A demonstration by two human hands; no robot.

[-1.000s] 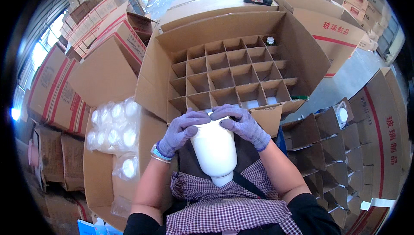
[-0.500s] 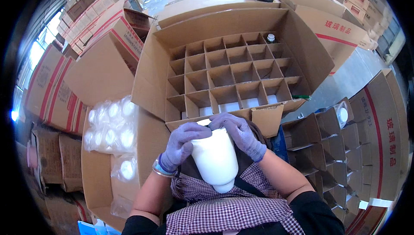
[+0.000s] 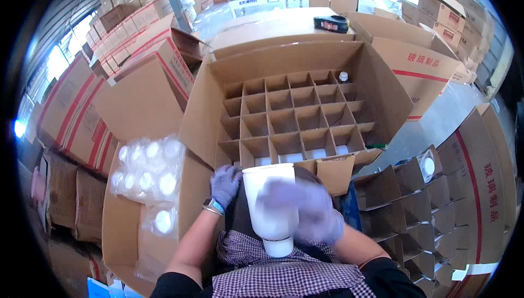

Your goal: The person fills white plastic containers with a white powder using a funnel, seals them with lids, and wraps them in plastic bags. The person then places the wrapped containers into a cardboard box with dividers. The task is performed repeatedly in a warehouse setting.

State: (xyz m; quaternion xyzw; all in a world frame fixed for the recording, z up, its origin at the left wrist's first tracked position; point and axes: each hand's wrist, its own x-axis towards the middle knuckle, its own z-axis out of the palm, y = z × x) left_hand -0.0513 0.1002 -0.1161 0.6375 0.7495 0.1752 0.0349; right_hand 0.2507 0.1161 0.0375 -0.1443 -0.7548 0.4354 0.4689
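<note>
A white bottle [image 3: 256, 210] stands tilted over my lap, its broad end toward the carton and its narrower capped end toward my apron [image 3: 262, 281]. In front of its side is my right hand [image 3: 300, 210], in a pale purple glove and smeared by motion; whether its fingers grip the bottle is unclear. My left hand [image 3: 225, 186], gloved alike, lies left of the bottle, a small gap from it, by the near edge of the divided carton [image 3: 300, 57]. Its fingers reach forward, loosely bent, and hold nothing I can see.
Several white-capped items in clear plastic [image 3: 147, 183] lie in the left carton [image 3: 183, 216]. A small capped bottle [image 3: 343, 77] stands in the divided carton's far right cell. Another divided carton [image 3: 480, 189] is at right. A black tape dispenser [image 3: 331, 24] lies behind.
My left hand has let go of the bottle's broad end and moved left. My right hand has come down over the bottle's side. The view has tilted up, showing more background.
</note>
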